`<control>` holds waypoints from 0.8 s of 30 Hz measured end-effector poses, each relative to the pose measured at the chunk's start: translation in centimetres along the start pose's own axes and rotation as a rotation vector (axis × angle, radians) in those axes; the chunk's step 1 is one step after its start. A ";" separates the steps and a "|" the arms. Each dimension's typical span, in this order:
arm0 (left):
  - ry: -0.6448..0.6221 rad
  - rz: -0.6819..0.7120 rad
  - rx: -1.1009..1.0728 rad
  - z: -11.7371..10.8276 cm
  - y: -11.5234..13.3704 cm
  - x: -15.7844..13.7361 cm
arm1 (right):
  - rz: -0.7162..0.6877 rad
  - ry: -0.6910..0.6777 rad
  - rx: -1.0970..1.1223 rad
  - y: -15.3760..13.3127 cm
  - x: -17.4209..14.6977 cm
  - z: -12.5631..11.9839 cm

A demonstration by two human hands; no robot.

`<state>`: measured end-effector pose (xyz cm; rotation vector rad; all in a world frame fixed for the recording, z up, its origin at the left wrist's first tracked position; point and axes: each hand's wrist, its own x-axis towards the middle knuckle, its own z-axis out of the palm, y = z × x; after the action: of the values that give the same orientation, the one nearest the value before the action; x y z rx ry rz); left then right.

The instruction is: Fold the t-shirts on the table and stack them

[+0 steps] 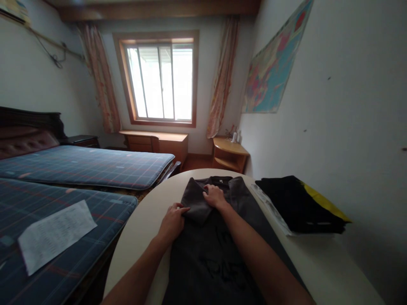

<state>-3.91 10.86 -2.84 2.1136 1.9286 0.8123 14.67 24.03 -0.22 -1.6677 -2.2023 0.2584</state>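
A dark grey T-shirt (197,258) with black lettering lies on the round white table (140,237), its collar toward the far edge. One sleeve (199,212) is folded inward over the body of the shirt. At the shirt's left edge, my left hand (173,220) is closed, thumb and fingers pinching the cloth by the sleeve. Just below the collar, my right hand (213,196) has curled fingers that grip the fabric at the top of the folded sleeve. My right forearm covers part of the lettering.
On the right, a stack of folded black clothes (299,207) with a yellow piece (324,201) lies on clear plastic packaging (270,207). To the left, a printed paper (57,237) rests on a plaid mattress (108,203). A corner shelf (230,146) stands beyond the table.
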 end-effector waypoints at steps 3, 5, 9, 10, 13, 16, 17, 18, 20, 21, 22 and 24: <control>0.003 0.015 0.006 0.2 0.1 -0.1 | -0.061 -0.044 0.033 -1.8 1.4 1.3; 0.003 0.030 -0.009 0.4 -0.1 -0.1 | -0.074 -0.062 0.065 -2.7 2.3 2.0; 0.012 0.056 -0.053 0.6 -0.3 -0.1 | -0.097 -0.096 0.134 -3.9 4.5 2.9; 0.014 0.055 -0.064 0.7 -0.3 -0.1 | -0.109 -0.101 0.149 -4.2 5.1 2.9; 0.030 0.041 -0.074 0.7 -0.2 0.0 | -0.144 -0.088 0.178 -5.0 6.6 3.0; 0.054 0.002 -0.053 0.5 0.3 0.0 | -0.158 -0.078 0.167 -5.5 7.0 3.2; 0.058 -0.019 -0.045 0.4 0.6 0.0 | -0.157 -0.086 0.154 -5.6 6.7 3.4; 0.061 -0.046 -0.039 0.2 0.9 -0.1 | -0.156 -0.094 0.139 -5.6 6.3 3.5; 0.063 -0.105 -0.033 -0.2 1.5 -0.1 | -0.156 -0.089 0.106 -5.7 5.3 3.8; 0.062 -0.131 -0.029 -0.3 1.7 -0.1 | -0.157 -0.073 0.092 -5.7 4.7 3.8; 0.059 -0.155 -0.021 -0.5 1.9 -0.1 | -0.158 -0.052 0.081 -5.8 4.1 3.7; 0.050 -0.188 0.015 -0.7 1.8 0.0 | -0.153 -0.006 0.062 -6.1 2.9 3.3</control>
<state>-2.65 10.48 -1.42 1.8996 2.1256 0.8209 7.31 25.27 -0.58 -1.4592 -2.2885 0.2882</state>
